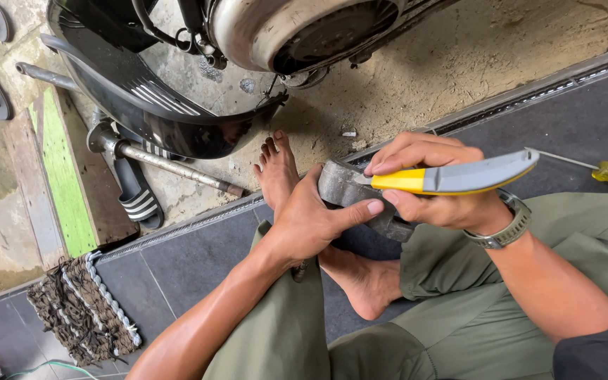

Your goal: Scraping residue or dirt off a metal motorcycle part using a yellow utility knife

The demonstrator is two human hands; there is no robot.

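Currently on view, item by item.

Left hand (311, 222): closed around the near end of a grey curved metal part (343, 188), thumb stretched along its lower edge, fingers hidden behind it. The part sits between the two hands, above the bare feet, its long axis running from upper left down to lower right.

Right hand (427, 186): wrapped round a utility knife (452, 177) with a yellow and grey handle. The knife lies nearly level, handle end pointing right and slightly up, blade end pointing left and meeting the top face of the metal part just beside the left thumb. The blade tip itself is too small to make out. A grey wristwatch (504, 229) sits on this wrist.

Relation: both hands touch the part; the left holds it from below and left, the right comes at it from the right, with the knife crossing the part's long axis at a shallow angle.

Surroundings: olive trousers (459, 309); dark floor tiles (184, 264); a yellow-handled screwdriver (603, 171) lying well apart on the right; a scooter (248, 42) on concrete ahead; a striped sandal (135, 193) near its stand; a woven mat (82, 309) at lower left.
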